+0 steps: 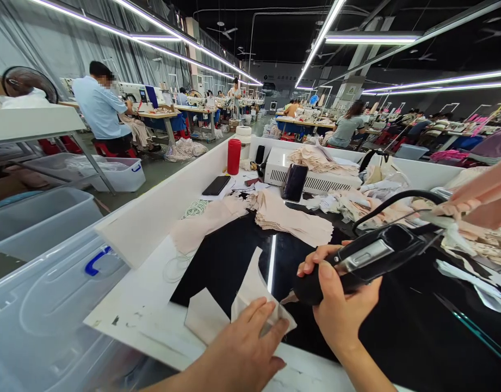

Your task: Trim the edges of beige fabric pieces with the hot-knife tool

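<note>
My right hand [344, 305] is wrapped around a black hand-held power tool [364, 258] with a silver lever on its side and a black cable. Its narrow tip points left and down, close to the right edge of a cream fabric piece [254, 277]. Over the lower part of that fabric, my left hand [250, 337] lies with fingers stretched out, pressing it down. A second pale fabric piece [207, 316] is just left of it, partly across the edge of the glossy black board [229, 247]. Whether the tip touches the cloth, I cannot tell.
Stacked fabric pieces [289, 218] lie beyond my hands, near a propped phone [295, 182] and a white vented box [315, 179]. A red bottle [234, 157] stands behind. Teal tweezers [478, 332] lie at right; clear bins [50, 305] stand left. Several people work farther back.
</note>
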